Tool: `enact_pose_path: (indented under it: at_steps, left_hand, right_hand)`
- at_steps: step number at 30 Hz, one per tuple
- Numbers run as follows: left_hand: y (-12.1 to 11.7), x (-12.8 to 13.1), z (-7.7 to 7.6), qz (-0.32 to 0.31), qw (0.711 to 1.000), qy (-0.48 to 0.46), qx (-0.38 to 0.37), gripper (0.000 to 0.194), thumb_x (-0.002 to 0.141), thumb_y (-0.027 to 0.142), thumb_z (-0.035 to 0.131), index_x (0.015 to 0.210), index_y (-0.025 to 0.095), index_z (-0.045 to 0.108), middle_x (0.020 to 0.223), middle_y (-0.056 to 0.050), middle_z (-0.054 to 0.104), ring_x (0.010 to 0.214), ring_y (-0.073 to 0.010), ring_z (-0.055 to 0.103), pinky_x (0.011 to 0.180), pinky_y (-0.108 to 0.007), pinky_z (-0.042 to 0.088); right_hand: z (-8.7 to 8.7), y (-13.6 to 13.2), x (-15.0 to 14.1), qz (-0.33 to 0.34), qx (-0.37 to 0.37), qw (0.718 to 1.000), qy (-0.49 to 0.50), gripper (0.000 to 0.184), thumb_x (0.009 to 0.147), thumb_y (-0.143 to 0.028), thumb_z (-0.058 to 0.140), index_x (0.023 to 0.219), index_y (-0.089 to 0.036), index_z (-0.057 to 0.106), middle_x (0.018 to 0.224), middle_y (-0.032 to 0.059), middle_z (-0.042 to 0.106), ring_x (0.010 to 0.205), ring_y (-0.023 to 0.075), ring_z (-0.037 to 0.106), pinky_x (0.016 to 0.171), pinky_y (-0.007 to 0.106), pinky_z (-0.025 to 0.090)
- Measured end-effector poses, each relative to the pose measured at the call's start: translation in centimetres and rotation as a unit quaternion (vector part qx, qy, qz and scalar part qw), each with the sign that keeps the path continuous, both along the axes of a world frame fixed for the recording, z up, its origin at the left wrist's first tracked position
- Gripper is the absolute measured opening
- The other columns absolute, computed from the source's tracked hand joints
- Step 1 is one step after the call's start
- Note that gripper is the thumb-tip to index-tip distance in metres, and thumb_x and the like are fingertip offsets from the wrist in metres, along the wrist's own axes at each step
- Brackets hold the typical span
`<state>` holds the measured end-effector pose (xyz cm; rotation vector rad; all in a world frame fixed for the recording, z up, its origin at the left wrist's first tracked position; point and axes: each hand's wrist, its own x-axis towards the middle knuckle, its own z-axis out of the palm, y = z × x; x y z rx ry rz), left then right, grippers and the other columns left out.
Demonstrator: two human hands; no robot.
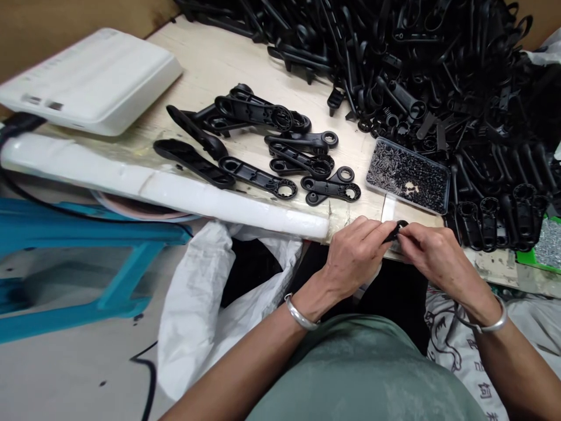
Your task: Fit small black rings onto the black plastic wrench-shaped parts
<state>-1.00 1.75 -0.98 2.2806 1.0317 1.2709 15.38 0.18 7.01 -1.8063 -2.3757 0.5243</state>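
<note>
At the table's front edge my left hand is closed around a black plastic part, most of it hidden by the fingers. The fingertips of my right hand are pinched together at the ring-shaped end of that same part; whether they hold a small piece is too small to tell. Just beyond both hands lies a clear plastic box of tiny black and grey pieces. Several black plastic handle-like parts with ringed ends lie on the table to the left of the box.
A large heap of black plastic parts covers the back and right. A row of black handles borders a green tray of metal pieces. A white device stands left, above a blue stool. A white sack hangs below.
</note>
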Motion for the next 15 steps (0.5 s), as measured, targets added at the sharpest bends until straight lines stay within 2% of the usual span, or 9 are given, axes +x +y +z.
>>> enact_pose_path:
  at_steps: [4, 6, 9, 15]
  left_hand:
    - [0.0, 0.0, 0.0, 0.0, 1.0, 0.001, 0.002, 0.015, 0.094, 0.018, 0.051, 0.107, 0.015, 0.058, 0.084, -0.004, 0.068, 0.078, -0.0166, 0.059, 0.07, -0.028, 0.05]
    - [0.1, 0.0, -0.1, 0.002, 1.0, 0.0, 0.005, 0.015, 0.094, 0.019, 0.051, 0.107, 0.015, 0.058, 0.083, -0.004, 0.067, 0.077, -0.0163, 0.059, 0.069, -0.028, 0.049]
    - [0.1, 0.0, -0.1, 0.002, 1.0, -0.003, 0.006, 0.015, 0.094, 0.019, 0.052, 0.107, 0.015, 0.059, 0.083, -0.003, 0.067, 0.077, -0.016, 0.059, 0.07, -0.028, 0.049]
    - [0.1, 0.0, -0.2, -0.003, 1.0, -0.005, 0.003, 0.016, 0.091, 0.016, 0.055, 0.107, 0.015, 0.058, 0.085, -0.003, 0.068, 0.079, -0.0163, 0.059, 0.071, -0.028, 0.05]
  right_hand:
    - [0.6, 0.5, 0.1, -0.053, -0.091, 0.992, 0.07, 0.027, 0.095, -0.02, 0.045, 0.069, -0.02, 0.054, 0.057, -0.0042, 0.063, 0.054, 0.0114, 0.06, 0.06, 0.023, 0.039]
    - [0.6, 0.7, 0.1, -0.082, -0.111, 0.987, 0.082, 0.027, 0.095, -0.021, 0.046, 0.069, -0.02, 0.056, 0.055, -0.0054, 0.064, 0.053, 0.011, 0.061, 0.062, 0.022, 0.041]
    - [0.3, 0.7, -0.1, -0.092, -0.102, 0.988, 0.075, 0.026, 0.095, -0.021, 0.045, 0.071, -0.02, 0.056, 0.054, -0.0055, 0.064, 0.054, 0.0118, 0.062, 0.061, 0.023, 0.041]
    - [0.2, 0.0, -1.3, -0.076, -0.038, 0.996, 0.02, 0.028, 0.096, -0.02, 0.043, 0.068, -0.022, 0.044, 0.055, -0.0026, 0.062, 0.052, 0.0139, 0.06, 0.056, 0.025, 0.037]
